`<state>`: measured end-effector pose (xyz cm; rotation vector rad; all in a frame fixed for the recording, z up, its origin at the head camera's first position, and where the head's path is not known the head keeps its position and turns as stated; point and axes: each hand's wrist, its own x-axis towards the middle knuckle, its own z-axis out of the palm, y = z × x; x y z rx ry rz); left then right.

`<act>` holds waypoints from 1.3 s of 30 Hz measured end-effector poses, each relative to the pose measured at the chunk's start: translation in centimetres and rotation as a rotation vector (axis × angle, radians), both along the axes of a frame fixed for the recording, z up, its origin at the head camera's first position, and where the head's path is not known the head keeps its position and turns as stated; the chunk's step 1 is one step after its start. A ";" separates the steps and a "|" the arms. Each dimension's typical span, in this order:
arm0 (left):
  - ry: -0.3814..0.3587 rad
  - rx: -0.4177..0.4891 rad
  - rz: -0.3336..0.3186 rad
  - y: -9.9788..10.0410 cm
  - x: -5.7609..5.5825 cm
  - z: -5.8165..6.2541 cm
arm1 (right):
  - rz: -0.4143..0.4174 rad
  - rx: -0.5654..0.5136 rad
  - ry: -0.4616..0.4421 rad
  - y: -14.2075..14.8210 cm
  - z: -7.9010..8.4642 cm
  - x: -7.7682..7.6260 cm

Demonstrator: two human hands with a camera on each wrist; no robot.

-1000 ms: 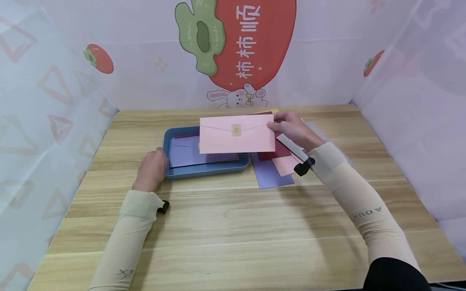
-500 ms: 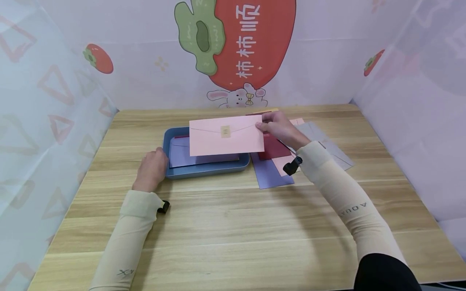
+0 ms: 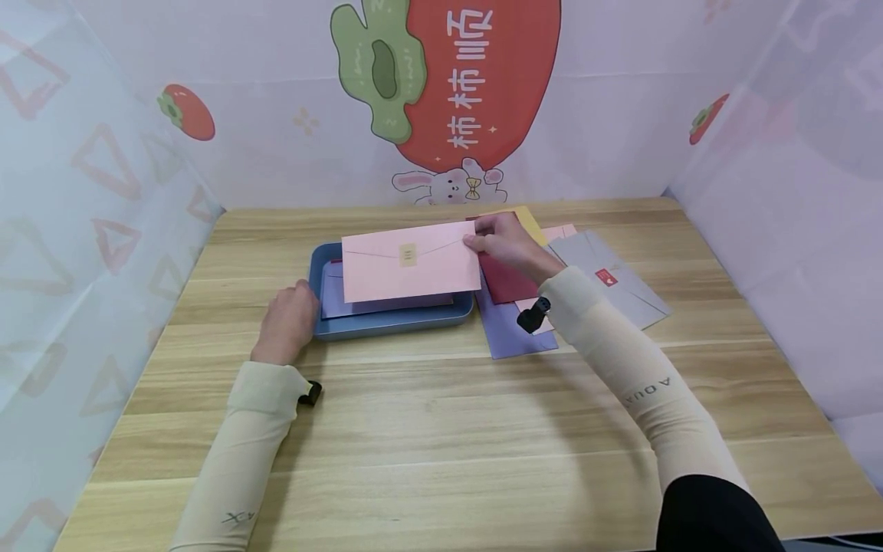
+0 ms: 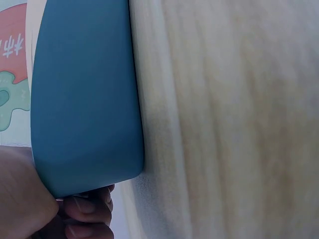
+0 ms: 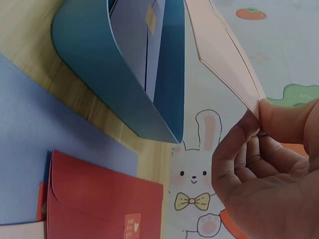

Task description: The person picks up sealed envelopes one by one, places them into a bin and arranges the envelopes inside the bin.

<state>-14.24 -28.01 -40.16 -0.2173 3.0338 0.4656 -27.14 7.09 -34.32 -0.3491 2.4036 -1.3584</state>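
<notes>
My right hand (image 3: 509, 244) pinches a pink envelope (image 3: 386, 280) by its right end, between thumb and fingers. The envelope is held tilted above a blue tray (image 3: 386, 331) and hides much of its inside. A purple envelope (image 3: 333, 295) lies in the tray. In the right wrist view, the thumb of the right hand (image 5: 279, 164) presses on the corner of the pink envelope (image 5: 224, 59), which is clear of the tray rim (image 5: 172, 134). My left hand (image 3: 286, 322) grips the tray's left end, its curled fingers (image 4: 87, 211) against the end wall.
To the tray's right, loose envelopes overlap on the wooden table (image 3: 428, 445): a dark red one (image 3: 507, 280), a purple one (image 3: 513, 330), a yellow one (image 3: 527, 222) and a grey one (image 3: 614, 280) with a red sticker. A printed cloth (image 3: 276, 146) hangs behind the table.
My right hand has moved left with the pink envelope, bringing it further over the tray and tilting it slightly. More of the grey and yellow envelopes shows. My left hand and the tray stay put.
</notes>
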 end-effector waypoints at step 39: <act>-0.005 -0.018 -0.005 0.0 -0.1 -0.1 | -0.063 0.342 0.149 -6.2 -1.4 1.3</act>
